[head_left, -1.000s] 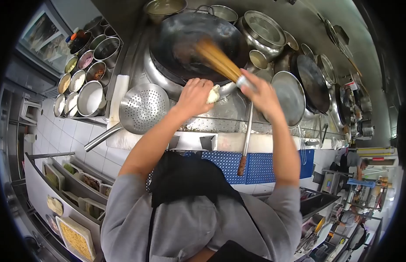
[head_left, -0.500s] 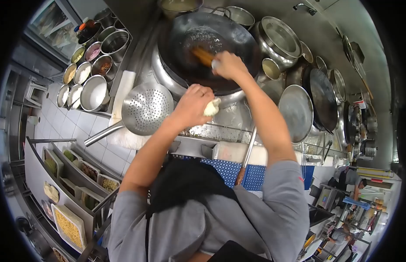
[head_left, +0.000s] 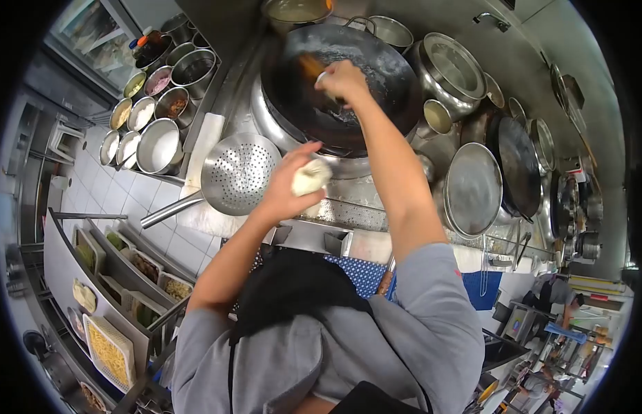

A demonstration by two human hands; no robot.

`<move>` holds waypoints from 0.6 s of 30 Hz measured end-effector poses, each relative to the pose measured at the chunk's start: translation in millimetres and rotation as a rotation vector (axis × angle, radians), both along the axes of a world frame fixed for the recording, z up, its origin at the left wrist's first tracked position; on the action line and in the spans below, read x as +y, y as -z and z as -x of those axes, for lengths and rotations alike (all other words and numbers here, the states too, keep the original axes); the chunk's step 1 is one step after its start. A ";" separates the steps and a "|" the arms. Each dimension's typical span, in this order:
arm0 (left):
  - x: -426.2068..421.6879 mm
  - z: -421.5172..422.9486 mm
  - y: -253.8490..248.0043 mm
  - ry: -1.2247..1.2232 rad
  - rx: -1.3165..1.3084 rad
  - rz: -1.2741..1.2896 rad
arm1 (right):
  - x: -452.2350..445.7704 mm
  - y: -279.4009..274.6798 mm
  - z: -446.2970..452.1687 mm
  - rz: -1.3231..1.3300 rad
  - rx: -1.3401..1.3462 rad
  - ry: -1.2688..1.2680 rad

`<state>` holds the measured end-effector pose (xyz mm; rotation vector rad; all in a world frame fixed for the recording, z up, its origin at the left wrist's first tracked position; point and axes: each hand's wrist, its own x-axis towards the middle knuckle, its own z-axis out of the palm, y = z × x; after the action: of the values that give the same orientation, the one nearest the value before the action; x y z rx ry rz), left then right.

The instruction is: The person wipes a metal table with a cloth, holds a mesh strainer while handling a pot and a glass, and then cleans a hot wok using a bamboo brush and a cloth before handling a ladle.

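Observation:
My right hand [head_left: 345,81] is over the large black wok [head_left: 286,114], closed around the pale end of a wok brush [head_left: 311,66]. The brush's orange-brown bristles are blurred and point into the wok's far left side. In my left hand [head_left: 278,192] is a bunched whitish cloth [head_left: 310,177], held between the thumb and the raised fingers. This hand is just short of the wok's near rim; I cannot tell whether a fingertip touches it. A wet sheen shows inside the wok. Left of my left hand lies a perforated steel strainer [head_left: 239,172] with its handle toward me.
Steel pots of ingredients [head_left: 157,146] stand at the left. A lidded pot [head_left: 453,67], a small steel cup [head_left: 438,116] and a round steel lid [head_left: 474,190] are on the right. A wooden handle end [head_left: 385,282] shows near my waist. Other people [head_left: 552,293] are far right.
My right hand has moved the brush up and left, farther into the wok. My left hand has drawn down and left with the cloth, its fingers spreading. The view has shifted slightly.

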<state>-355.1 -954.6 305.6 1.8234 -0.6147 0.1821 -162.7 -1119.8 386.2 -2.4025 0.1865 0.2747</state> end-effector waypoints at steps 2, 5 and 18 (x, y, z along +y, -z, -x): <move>37.5 32.8 4.8 -0.065 0.536 0.245 | 2.1 -8.9 43.9 -0.012 0.086 -0.117; 109.9 84.1 40.8 -0.366 0.646 0.416 | -60.9 -10.3 102.8 0.164 -0.082 -0.492; 142.9 89.1 25.8 -0.574 0.604 0.591 | -21.5 24.8 -36.8 0.475 -0.191 -0.078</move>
<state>-444.2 -811.7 279.8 1.3245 0.3711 0.1595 -125.9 -1141.3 361.4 -2.8927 0.0750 0.0341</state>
